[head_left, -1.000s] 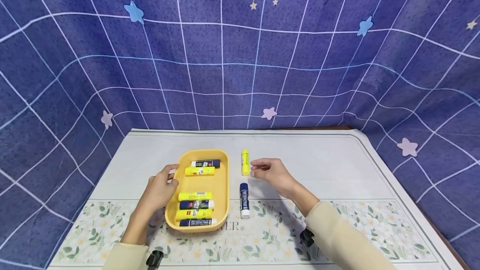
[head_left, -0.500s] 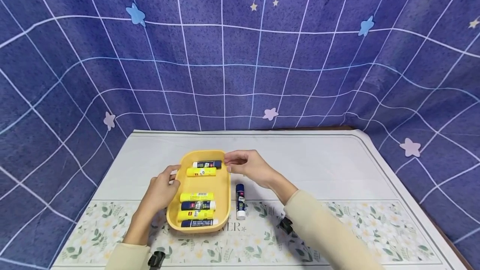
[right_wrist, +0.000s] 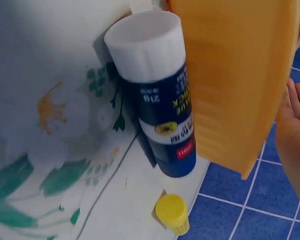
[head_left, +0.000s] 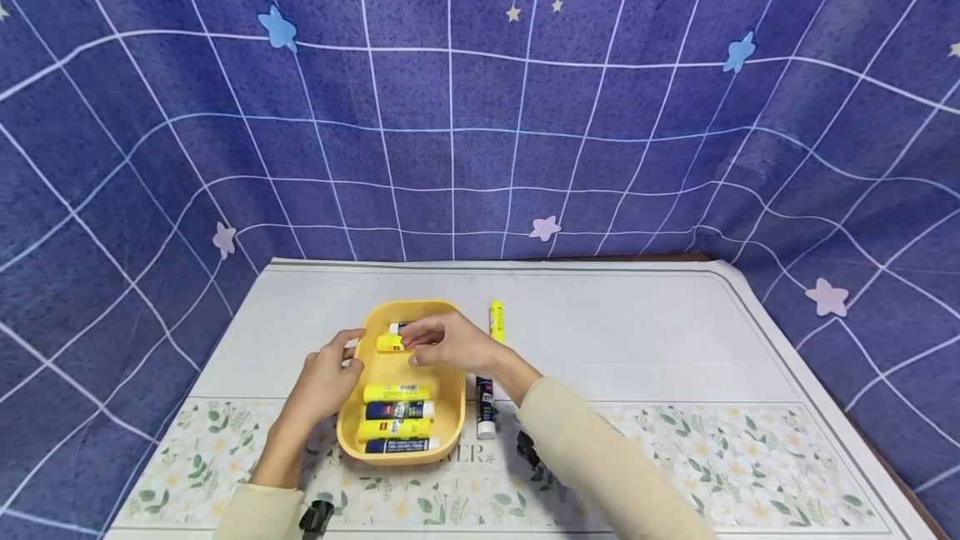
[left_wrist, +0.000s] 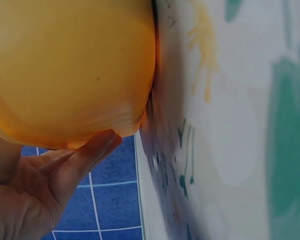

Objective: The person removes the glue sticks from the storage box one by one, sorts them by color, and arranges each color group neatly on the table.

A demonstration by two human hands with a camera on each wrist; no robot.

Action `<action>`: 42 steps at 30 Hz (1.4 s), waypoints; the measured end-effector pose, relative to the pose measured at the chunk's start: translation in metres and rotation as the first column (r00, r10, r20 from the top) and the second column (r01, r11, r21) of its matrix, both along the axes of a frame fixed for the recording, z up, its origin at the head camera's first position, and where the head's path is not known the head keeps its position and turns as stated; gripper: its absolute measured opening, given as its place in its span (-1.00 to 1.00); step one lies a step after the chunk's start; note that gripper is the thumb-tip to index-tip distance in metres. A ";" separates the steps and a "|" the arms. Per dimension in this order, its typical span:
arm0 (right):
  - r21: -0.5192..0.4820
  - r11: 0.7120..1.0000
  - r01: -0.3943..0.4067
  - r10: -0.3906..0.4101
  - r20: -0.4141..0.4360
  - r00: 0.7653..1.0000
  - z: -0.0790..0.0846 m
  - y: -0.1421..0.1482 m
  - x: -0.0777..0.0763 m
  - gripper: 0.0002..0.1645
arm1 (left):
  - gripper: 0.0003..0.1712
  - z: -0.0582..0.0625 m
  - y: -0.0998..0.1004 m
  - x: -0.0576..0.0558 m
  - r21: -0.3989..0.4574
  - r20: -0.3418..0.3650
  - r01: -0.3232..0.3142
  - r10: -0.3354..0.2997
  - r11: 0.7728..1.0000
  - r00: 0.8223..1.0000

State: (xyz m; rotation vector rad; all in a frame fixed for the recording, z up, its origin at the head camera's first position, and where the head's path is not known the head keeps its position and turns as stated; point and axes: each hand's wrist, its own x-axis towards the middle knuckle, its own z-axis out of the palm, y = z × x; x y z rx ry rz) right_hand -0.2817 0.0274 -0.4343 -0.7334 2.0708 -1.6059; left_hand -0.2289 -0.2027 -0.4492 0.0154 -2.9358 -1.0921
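In the head view, the left hand [head_left: 322, 382] rests against the left side of the yellow tray [head_left: 388, 370]; the right hand [head_left: 453, 342] hovers over its far end, thumb and fingers parted, beside a yellow glue stick [head_left: 389, 343]. Nearer lie four more glue sticks [head_left: 397, 410]. The left wrist view shows straight fingers [left_wrist: 90, 152] touching the tray. In the right wrist view, a blue glue stick [right_wrist: 162, 122] lies on the tabletop [right_wrist: 75, 115] beside the tray, another yellow one [right_wrist: 171, 211] beyond.

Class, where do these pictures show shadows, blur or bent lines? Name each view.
Head: lines on the curtain bow, lens or drape unclear; a shadow lies beside the right sleeve. Left wrist: the printed cloth is blurred, darker beside the tray. Right wrist: the blue glue stick casts a shadow.
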 end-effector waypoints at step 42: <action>0.501 0.861 -0.089 0.176 -0.130 0.976 -0.015 -0.046 0.004 -0.58 | -0.42 0.003 0.000 -0.001 -0.032 -0.009 0.004 -0.005 0.999 1.000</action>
